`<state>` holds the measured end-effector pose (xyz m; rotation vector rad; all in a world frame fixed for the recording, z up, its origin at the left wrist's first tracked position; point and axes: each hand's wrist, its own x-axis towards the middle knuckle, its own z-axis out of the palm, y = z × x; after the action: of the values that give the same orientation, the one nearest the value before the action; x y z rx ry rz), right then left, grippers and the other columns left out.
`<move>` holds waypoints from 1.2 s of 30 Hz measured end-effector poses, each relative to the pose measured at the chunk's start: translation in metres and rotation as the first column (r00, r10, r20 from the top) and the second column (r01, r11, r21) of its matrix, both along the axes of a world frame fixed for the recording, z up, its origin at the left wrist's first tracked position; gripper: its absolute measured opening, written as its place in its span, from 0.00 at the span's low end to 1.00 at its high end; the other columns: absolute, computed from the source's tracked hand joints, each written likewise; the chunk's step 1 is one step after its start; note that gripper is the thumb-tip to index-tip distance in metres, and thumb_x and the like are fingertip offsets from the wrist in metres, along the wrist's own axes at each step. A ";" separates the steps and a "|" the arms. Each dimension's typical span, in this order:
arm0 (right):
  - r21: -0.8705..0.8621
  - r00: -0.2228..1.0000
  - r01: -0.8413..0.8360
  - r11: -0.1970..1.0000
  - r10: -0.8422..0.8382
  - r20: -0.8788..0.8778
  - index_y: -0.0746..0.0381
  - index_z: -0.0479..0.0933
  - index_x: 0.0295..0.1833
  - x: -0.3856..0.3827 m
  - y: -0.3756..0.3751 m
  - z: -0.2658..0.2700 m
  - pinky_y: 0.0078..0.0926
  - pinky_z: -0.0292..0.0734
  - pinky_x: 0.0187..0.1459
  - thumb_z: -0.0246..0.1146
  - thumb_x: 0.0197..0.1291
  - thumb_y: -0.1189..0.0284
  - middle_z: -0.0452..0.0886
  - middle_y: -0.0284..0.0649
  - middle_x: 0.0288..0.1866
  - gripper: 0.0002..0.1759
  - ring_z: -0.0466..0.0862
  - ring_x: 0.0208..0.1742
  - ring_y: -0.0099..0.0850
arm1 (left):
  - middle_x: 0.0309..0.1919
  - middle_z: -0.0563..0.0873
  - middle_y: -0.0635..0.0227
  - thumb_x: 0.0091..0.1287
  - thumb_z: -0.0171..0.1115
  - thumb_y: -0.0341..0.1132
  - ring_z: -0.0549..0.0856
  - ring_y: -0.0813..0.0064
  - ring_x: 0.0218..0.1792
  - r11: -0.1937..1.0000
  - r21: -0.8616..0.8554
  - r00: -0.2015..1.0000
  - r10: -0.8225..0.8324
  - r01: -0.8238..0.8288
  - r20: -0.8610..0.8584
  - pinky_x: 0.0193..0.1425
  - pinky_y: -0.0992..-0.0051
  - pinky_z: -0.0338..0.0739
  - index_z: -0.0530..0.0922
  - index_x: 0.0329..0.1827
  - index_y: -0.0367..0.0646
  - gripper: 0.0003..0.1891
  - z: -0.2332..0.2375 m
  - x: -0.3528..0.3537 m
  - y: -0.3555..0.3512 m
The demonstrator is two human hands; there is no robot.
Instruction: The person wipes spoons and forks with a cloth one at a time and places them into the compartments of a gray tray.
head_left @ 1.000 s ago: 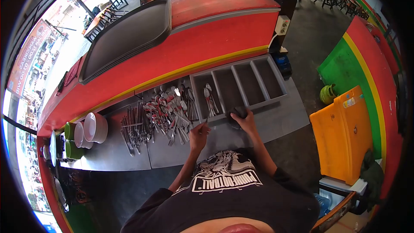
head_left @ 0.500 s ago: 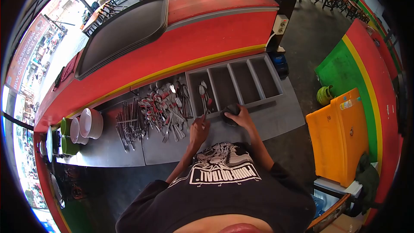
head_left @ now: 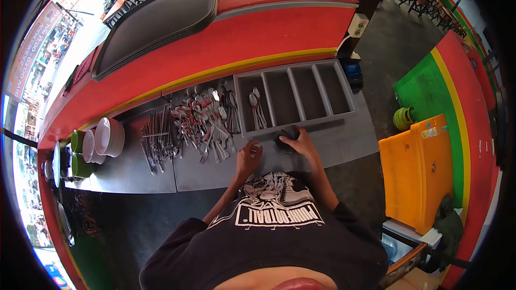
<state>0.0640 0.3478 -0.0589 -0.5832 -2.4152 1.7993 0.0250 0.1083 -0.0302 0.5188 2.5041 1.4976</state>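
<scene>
My right hand (head_left: 300,143) is closed round a bunched dark cloth (head_left: 286,138) just in front of the cutlery tray. To its left, my left hand (head_left: 249,158) hovers over the counter edge with its fingers curled in. What those fingers hold, if anything, is too small to make out. The grey cutlery tray (head_left: 294,127) has several long compartments. In its leftmost one lie a few metal spoons (head_left: 255,102), bowls toward the far side. Left of the tray a loose heap of spoons and forks (head_left: 207,123) covers the metal counter.
Chopstick-like thin utensils (head_left: 154,142) lie left of the heap. White bowls (head_left: 110,137) and green containers (head_left: 80,165) stand at the counter's left end. A red ledge (head_left: 279,29) with stacked black trays (head_left: 156,24) runs behind. An orange bin (head_left: 411,174) stands at right.
My left hand has drawn back slightly from the tray's leftmost compartment, and the red-tinted spoon near its fingers no longer shows there. My right hand keeps the cloth. The view has shifted slightly.
</scene>
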 end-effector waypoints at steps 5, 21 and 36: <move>-0.051 0.996 -0.038 0.998 0.042 0.078 0.74 0.76 0.56 0.016 -0.011 0.013 0.33 0.78 0.55 0.78 0.44 0.55 0.84 0.52 0.50 0.40 0.85 0.53 0.40 | 0.31 0.88 0.61 0.68 0.63 0.33 0.88 0.71 0.31 0.985 0.091 0.981 0.136 -0.149 0.137 0.34 0.72 0.81 0.78 0.49 0.36 0.12 -0.048 -0.017 -0.027; -0.057 0.995 0.038 0.998 -0.033 0.094 0.69 0.79 0.50 0.018 -0.077 -0.031 0.31 0.78 0.52 0.77 0.50 0.61 0.86 0.43 0.45 0.28 0.84 0.46 0.30 | 0.42 0.88 0.56 0.57 0.65 0.42 0.87 0.54 0.47 0.824 -0.434 0.857 0.478 -0.363 0.191 0.51 0.58 0.80 0.86 0.43 0.51 0.13 -0.124 -0.081 -0.005; 0.600 0.974 0.225 0.768 -0.165 -0.153 0.72 0.76 0.49 0.015 -0.132 -0.049 0.46 0.78 0.50 0.72 0.46 0.57 0.80 0.58 0.48 0.32 0.81 0.49 0.56 | 0.37 0.88 0.61 0.53 0.68 0.42 0.87 0.54 0.41 0.822 -0.452 0.915 0.402 -0.347 0.029 0.44 0.57 0.81 0.84 0.38 0.51 0.11 -0.084 -0.069 -0.005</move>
<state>0.0794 0.2162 -0.1079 -0.6207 -2.5466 0.8410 -0.0444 0.1035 -0.1140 -0.1513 2.8277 0.9545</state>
